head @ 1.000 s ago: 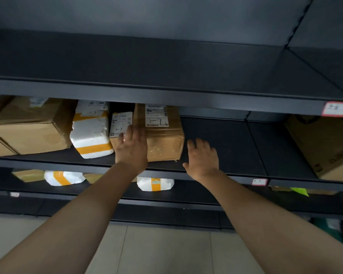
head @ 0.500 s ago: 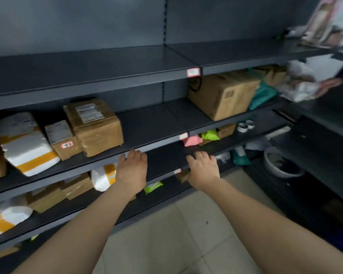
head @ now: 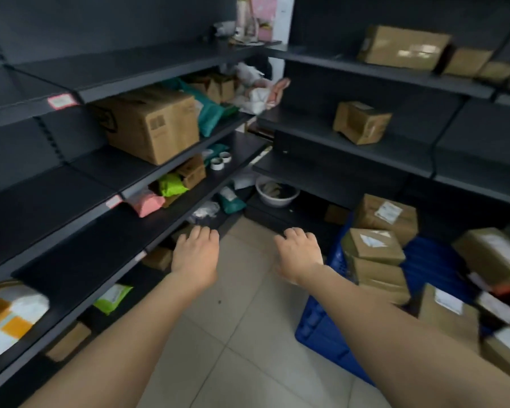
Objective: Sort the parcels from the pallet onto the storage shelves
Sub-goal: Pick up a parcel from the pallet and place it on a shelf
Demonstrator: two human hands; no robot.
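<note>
A: Which step was in hand?
B: Fetching the next parcel, I judged. The left hand [head: 196,254] and right hand [head: 298,254] were empty, fingers loose, held apart above the floor [head: 248,319].
A: Where were the parcels [head: 373,245]?
B: Stacked on the blue pallet [head: 318,331], just right of the right hand. The shelves [head: 80,260] stood on the left.
A: The next move?
B: Likely a reach right to grip one of them with both hands.

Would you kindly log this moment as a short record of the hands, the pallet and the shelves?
left hand: holds nothing, fingers loosely curled
right hand: holds nothing, fingers loosely curled, nearer the pallet
pallet: blue, on the floor at right, loaded with brown boxes
left shelves: large cardboard box, green parcel, pink parcel
right shelves: small brown box
</note>
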